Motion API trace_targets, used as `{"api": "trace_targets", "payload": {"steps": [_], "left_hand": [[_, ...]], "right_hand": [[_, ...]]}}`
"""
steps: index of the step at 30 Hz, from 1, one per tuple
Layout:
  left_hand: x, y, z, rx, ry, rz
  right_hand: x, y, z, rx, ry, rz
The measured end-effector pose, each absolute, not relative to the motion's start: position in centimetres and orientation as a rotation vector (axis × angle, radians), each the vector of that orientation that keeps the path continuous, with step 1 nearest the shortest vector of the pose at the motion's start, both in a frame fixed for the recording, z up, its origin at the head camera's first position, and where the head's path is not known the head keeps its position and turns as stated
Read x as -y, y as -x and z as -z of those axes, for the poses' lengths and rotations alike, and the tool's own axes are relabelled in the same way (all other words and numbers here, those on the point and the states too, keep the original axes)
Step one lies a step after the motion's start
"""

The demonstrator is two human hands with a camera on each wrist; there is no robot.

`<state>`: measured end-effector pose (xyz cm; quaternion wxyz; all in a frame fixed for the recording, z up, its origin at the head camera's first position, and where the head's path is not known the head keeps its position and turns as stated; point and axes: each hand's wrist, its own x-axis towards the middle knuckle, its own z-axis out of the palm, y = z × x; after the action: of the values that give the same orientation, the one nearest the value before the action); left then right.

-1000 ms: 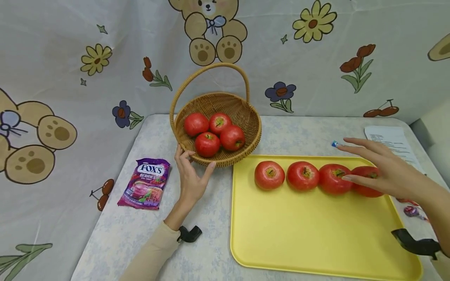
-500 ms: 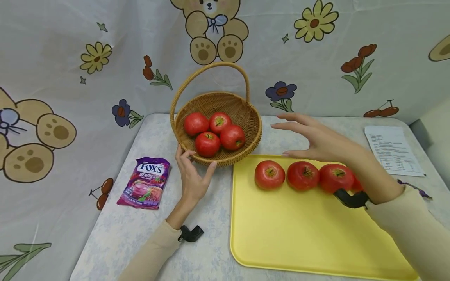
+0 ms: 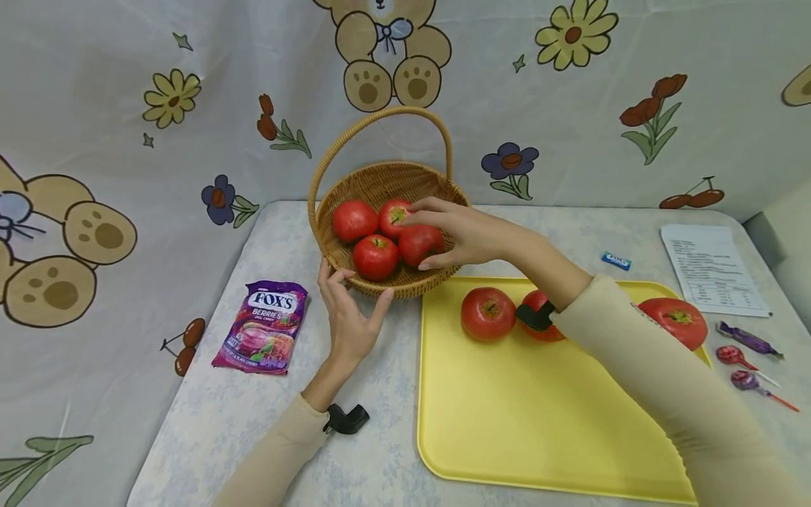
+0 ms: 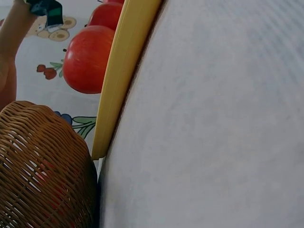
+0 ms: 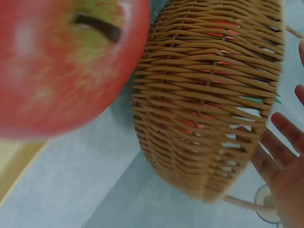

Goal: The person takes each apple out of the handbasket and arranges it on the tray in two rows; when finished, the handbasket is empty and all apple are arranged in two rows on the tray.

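A wicker basket [image 3: 405, 285] with an arched handle stands tilted toward me at the back, several red apples [image 3: 376, 258] inside it. My left hand [image 3: 351, 324] touches the basket's lower left rim, thumb spread out along its front; the right wrist view shows these fingers [image 5: 278, 147] nearly straight at the weave. Over the basket reaches my right hand [image 3: 469, 232], thumb and fingers spread on either side of the rightmost apple [image 3: 419, 245]. The right wrist view does not show the right hand. It shows a tray apple [image 5: 57, 71] up close.
A yellow tray [image 3: 507, 422] holds a row of apples [image 3: 488, 314], partly hidden by my right sleeve. At left lies a purple FOX'S candy bag [image 3: 262, 327]. On the right are a printed paper [image 3: 716, 271], a small blue candy [image 3: 617, 260], a purple wrapped candy [image 3: 750, 339] and lollipops [image 3: 744, 381].
My right hand has swept left from over the tray's right-hand apples, past the back of the tray, into the basket. The left hand stays at the basket rim.
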<state>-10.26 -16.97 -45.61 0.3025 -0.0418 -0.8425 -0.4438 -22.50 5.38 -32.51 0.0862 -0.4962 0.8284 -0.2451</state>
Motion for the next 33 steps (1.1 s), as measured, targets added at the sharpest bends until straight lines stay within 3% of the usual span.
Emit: {"api": "trace_targets", "payload": {"steps": [20,33], "left_hand": [[17.1,10.2,45.5,2.259,0.095,1.173],[17.0,10.0,45.4,2.282,0.078,1.157]], "right_hand": [[2.0,25.5,34.5,-2.323,1.432,0.546],[3.3,25.9,35.4,-2.307,1.374,0.378]]}}
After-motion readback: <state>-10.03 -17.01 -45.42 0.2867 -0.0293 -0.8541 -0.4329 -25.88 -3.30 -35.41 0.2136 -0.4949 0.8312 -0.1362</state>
